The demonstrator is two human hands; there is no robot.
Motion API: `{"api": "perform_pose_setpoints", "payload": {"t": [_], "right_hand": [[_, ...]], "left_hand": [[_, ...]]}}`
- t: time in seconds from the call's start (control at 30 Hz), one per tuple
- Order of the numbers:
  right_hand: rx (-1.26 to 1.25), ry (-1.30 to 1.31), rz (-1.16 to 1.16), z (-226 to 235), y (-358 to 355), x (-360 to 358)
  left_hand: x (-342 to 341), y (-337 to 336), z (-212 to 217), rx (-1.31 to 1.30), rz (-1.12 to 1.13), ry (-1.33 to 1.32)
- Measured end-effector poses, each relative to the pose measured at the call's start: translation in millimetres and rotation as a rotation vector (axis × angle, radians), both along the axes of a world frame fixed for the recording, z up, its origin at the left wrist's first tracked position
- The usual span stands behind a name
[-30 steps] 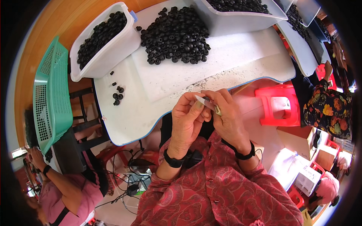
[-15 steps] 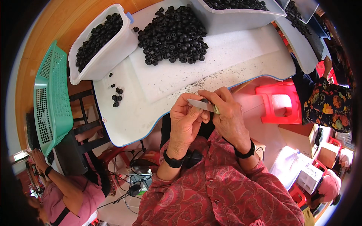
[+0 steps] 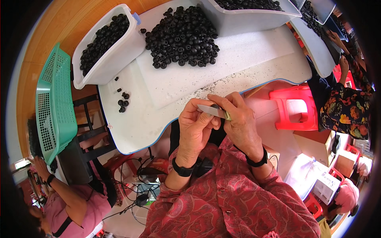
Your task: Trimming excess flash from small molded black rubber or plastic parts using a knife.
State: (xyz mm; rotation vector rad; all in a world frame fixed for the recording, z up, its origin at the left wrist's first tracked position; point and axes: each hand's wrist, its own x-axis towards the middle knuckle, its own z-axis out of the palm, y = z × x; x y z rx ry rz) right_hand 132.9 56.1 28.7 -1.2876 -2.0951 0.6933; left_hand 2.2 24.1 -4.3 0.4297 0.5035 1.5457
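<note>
Over the table's near edge, my left hand [image 3: 194, 126] is closed on a small round black part [image 3: 215, 106], mostly hidden behind the fingers and blade. My right hand [image 3: 241, 121] grips a knife by its pale green handle [image 3: 227, 115]. The knife's blade [image 3: 210, 110] points left across the black part, close to my left thumb. Beyond my hands, a large heap of similar black parts [image 3: 180, 39] lies on a white sheet [image 3: 166, 89]. A few loose black pieces [image 3: 123, 103] sit at the table's left.
A white bin [image 3: 113, 59] of black parts stands at the table's far left, a grey bin [image 3: 254, 20] at the back. Beside the table are a green basket [image 3: 55, 107] and a red stool [image 3: 295, 109]. Co-workers [image 3: 75, 202] sit left and right. Dark crumbs dot the near edge.
My hands and the knife hold almost the same pose. At the far right, a co-worker's arms have moved.
</note>
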Motion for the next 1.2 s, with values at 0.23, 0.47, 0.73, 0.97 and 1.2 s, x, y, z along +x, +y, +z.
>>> {"api": "perform_pose_setpoints", "payload": {"t": [0.23, 0.47, 0.73, 0.97, 1.2], "right_hand": [[0.011, 0.017, -0.032, 0, -1, -2], [0.026, 0.017, -0.036, -3, 0, -2], [0.034, -0.140, -0.123, -2, 6, 0], [-0.005, 0.050, -0.039, -6, 3, 1], [0.097, -0.040, -0.044, -3, -1, -2]], "left_hand": [[0, 0, 3, -0.007, -0.006, 0.006], [0, 0, 1, -0.003, -0.005, 0.006], [0, -4, 7, 0.035, -0.084, 0.038], [0, -1, 2, -0.025, -0.013, -0.020], [-1, -2, -4, -0.013, -0.034, -0.049]]}}
